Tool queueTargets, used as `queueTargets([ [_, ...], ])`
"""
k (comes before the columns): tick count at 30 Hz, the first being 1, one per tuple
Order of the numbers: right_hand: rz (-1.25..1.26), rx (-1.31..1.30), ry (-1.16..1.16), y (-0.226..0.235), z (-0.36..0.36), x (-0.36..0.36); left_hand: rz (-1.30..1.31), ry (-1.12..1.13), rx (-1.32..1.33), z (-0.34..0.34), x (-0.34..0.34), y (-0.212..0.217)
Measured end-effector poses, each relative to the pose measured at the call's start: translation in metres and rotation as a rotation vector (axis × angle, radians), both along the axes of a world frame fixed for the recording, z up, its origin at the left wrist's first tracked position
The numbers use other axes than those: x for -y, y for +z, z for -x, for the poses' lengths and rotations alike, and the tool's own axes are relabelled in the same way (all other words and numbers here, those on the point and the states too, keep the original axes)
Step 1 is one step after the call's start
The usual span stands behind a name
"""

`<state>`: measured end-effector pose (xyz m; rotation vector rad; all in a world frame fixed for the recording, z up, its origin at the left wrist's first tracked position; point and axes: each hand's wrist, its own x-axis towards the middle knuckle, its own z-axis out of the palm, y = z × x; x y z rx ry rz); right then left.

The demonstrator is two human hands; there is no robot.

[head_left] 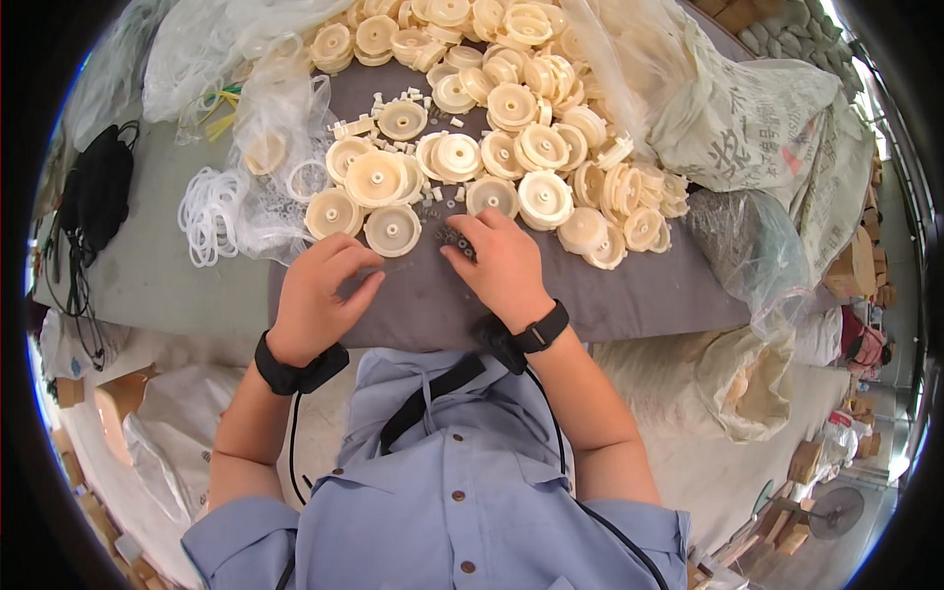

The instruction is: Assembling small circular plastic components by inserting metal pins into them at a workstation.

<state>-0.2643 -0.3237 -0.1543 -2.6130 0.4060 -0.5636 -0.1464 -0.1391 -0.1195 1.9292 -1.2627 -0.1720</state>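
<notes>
Left hand (329, 292): grip parted. Right hand (505, 264): grip likewise parted, beside small dark pieces (464, 243), apparently metal, on grey cloth-covered desk (629, 307). Pieces could be scattered by careless sweep, crowded round cream plastic wheels (379, 180) nudged.

Blue-grey shirt (398, 531), short sleeves (241, 536), brown buttons (459, 496) (several down front); black wristbands (543, 330) on both wrists, chunky black modules (323, 370), thin black cables (293, 442).
</notes>
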Motion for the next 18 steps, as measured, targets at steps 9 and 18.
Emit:
queueTargets([
  [9,0.035,-0.155,-0.048,0.011,-0.028,0.002,0.074,-0.089,-0.028,-0.022,0.022,0.014],
  [18,0.223,-0.307,-0.124,0.012,-0.047,0.010,0.353,-0.012,-0.163,-0.068,0.040,0.018],
])
